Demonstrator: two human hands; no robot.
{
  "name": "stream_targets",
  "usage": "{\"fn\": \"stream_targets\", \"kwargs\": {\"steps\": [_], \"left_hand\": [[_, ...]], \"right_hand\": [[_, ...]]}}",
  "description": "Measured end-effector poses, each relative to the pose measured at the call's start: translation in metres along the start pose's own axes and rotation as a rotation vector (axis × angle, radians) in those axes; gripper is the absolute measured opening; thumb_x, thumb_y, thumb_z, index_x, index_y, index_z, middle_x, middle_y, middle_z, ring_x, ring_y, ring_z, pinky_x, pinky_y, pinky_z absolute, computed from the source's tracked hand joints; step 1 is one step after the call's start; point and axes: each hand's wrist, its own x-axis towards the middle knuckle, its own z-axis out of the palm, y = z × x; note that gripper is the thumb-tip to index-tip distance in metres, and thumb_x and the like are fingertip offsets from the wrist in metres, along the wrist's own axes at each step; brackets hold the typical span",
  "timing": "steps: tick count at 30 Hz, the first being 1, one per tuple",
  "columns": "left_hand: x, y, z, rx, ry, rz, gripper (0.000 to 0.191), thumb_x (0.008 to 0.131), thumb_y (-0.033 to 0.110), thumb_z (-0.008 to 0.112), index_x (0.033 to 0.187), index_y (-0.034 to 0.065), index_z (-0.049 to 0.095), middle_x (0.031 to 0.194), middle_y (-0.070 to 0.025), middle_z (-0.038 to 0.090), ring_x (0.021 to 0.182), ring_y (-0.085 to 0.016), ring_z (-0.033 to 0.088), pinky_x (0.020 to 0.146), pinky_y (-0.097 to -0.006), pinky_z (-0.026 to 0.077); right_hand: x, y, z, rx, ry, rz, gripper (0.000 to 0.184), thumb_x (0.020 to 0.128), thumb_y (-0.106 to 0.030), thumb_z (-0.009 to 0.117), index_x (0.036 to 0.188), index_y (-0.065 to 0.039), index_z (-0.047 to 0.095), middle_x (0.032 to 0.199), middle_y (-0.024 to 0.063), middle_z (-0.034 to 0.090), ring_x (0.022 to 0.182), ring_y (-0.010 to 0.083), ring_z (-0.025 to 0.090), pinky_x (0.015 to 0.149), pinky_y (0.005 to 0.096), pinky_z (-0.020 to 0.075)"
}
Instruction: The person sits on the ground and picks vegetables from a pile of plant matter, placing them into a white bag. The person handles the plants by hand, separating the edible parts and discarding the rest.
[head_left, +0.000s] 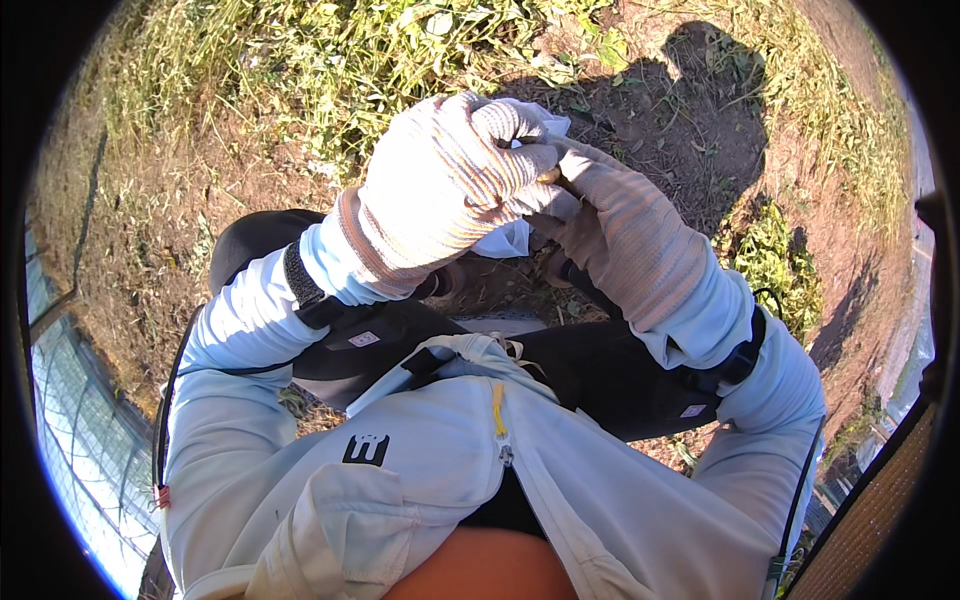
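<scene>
My left hand (450, 176), in a striped knit glove lit bright by the sun, is raised in front of me with its fingers curled. Its fingertips meet those of my right hand (630, 221), which wears the same kind of glove and lies partly in shade. A small yellowish piece (550, 177) shows between the fingertips; the gloves hide most of it, and its kind is unclear. Behind and below the hands is a white plastic sheet or bag (504, 241), largely covered by them. Whether my right fingers grip anything is hidden.
Cut or uprooted green plants (352, 67) cover the soil ahead. Bare brown soil (142, 247) lies to the left. My bent knees in black trousers (375, 330) are beneath my arms. Clear plastic sheeting (82, 405) borders the far left, and a small leafy plant (776, 259) grows at right.
</scene>
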Motion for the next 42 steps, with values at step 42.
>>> {"fn": "stream_targets", "kwargs": {"steps": [42], "left_hand": [[-0.009,0.019,0.019,-1.308,0.129,-0.418,0.024,0.096,0.021,0.054,0.080,0.0036,0.061,0.065,0.0015,0.050,0.055,-0.005,0.044,0.049,-0.0207,0.035]], "right_hand": [[-0.022,0.009,0.000,-1.480,-0.088,-0.795,0.027,0.084,-0.002,0.058,0.109,0.007,0.056,0.081,0.0131,0.062,0.070,0.0195,0.065,0.061,0.0284,0.0537]]}}
